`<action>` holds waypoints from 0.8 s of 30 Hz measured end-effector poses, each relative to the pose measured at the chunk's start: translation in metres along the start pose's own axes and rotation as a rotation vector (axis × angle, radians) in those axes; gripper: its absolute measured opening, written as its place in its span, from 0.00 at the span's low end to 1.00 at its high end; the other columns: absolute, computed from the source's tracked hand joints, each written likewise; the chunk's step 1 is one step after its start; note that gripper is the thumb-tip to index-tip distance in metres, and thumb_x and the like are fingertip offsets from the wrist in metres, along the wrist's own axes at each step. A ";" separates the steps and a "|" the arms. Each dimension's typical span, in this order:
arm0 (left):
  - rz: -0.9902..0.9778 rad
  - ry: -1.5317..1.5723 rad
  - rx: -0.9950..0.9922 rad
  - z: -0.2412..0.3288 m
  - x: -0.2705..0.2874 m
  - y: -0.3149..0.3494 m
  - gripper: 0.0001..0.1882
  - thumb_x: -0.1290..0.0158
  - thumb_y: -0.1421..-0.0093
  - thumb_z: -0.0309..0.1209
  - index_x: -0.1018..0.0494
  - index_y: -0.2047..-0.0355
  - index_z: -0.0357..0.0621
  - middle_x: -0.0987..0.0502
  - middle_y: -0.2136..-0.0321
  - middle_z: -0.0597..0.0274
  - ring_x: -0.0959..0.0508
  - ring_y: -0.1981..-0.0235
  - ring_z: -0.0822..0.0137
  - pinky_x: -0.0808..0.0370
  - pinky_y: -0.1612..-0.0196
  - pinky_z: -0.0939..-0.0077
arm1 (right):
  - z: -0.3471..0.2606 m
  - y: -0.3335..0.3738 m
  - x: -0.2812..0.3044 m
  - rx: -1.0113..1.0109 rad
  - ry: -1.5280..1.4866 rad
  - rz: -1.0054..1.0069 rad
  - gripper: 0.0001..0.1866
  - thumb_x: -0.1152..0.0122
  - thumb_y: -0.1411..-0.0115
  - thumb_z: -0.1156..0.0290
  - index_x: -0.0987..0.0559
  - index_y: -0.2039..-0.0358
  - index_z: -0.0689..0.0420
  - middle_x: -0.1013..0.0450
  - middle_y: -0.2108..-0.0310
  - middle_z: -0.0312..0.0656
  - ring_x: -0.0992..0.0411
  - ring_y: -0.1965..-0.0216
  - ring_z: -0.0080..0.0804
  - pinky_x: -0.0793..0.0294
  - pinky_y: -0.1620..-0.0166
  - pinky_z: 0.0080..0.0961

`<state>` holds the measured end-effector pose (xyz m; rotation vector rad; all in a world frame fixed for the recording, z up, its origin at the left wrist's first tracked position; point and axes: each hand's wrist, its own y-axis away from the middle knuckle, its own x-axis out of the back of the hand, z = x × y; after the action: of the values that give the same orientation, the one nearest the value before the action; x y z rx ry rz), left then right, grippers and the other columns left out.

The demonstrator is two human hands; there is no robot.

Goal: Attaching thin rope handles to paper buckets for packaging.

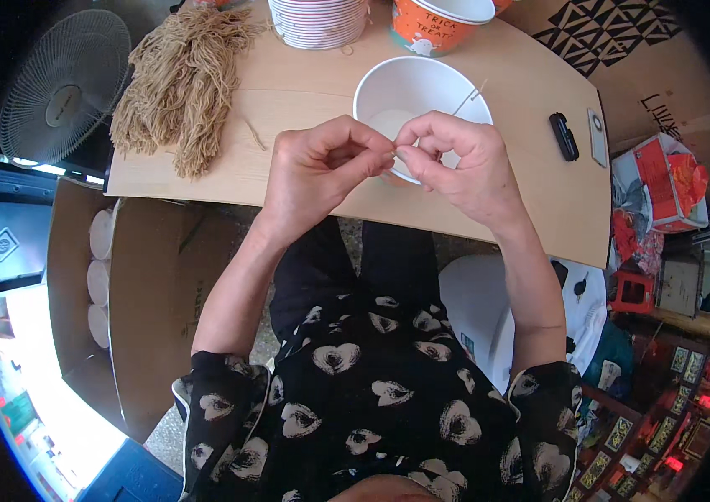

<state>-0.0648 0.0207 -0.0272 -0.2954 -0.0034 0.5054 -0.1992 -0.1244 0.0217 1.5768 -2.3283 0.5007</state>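
Note:
My left hand (321,163) and my right hand (459,163) meet fingertip to fingertip over the near rim of a white paper bucket (369,88). Both are closed in a pinch on a thin tan cord, of which only a tiny bit shows between the fingertips. The cord (470,98) passes by the bucket's right rim and runs down inside toward my right hand, which hides the rest. The bucket stands upright with its mouth up. To the left, a thick bundle of tan cords (183,88) lies on the table, with a loose piece (255,134) beside it.
A stack of white buckets (319,21) and an orange printed bucket (432,29) stand at the table's back. A black folding tool (564,136) lies right, near a flat metallic piece (597,138). A fan (66,88) and an open carton (142,309) holding white cups flank the left.

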 end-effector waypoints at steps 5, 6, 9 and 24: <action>-0.005 -0.011 -0.025 -0.001 -0.002 0.001 0.03 0.44 0.39 0.18 0.23 0.65 0.31 0.19 0.69 0.61 0.18 0.65 0.73 0.19 0.58 0.79 | -0.003 0.000 -0.004 -0.060 -0.097 0.008 0.01 0.42 0.42 0.80 0.25 0.69 0.64 0.29 0.81 0.31 0.34 0.79 0.14 0.33 0.73 0.15; -0.001 0.007 -0.020 -0.002 -0.003 0.001 0.02 0.44 0.39 0.18 0.23 0.65 0.31 0.19 0.69 0.60 0.18 0.64 0.73 0.19 0.58 0.79 | -0.002 0.000 -0.005 -0.059 -0.097 0.007 0.01 0.42 0.42 0.80 0.25 0.69 0.64 0.29 0.81 0.31 0.34 0.79 0.14 0.33 0.73 0.15; 0.000 0.061 -0.013 -0.004 -0.005 0.001 0.02 0.44 0.39 0.18 0.24 0.65 0.31 0.19 0.69 0.60 0.18 0.64 0.73 0.19 0.57 0.78 | 0.002 0.002 -0.008 -0.046 -0.154 0.027 0.01 0.44 0.41 0.80 0.26 0.69 0.64 0.28 0.80 0.32 0.33 0.78 0.15 0.32 0.73 0.15; 0.012 0.205 0.016 -0.010 -0.006 -0.001 0.02 0.44 0.39 0.18 0.25 0.66 0.32 0.19 0.67 0.58 0.18 0.62 0.71 0.18 0.56 0.77 | 0.009 0.001 0.003 -0.085 -0.305 0.039 0.07 0.49 0.38 0.80 0.25 0.61 0.66 0.27 0.76 0.35 0.31 0.76 0.16 0.30 0.72 0.16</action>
<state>-0.0688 0.0141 -0.0361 -0.3307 0.2014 0.4846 -0.2019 -0.1303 0.0141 1.6692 -2.5661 0.1751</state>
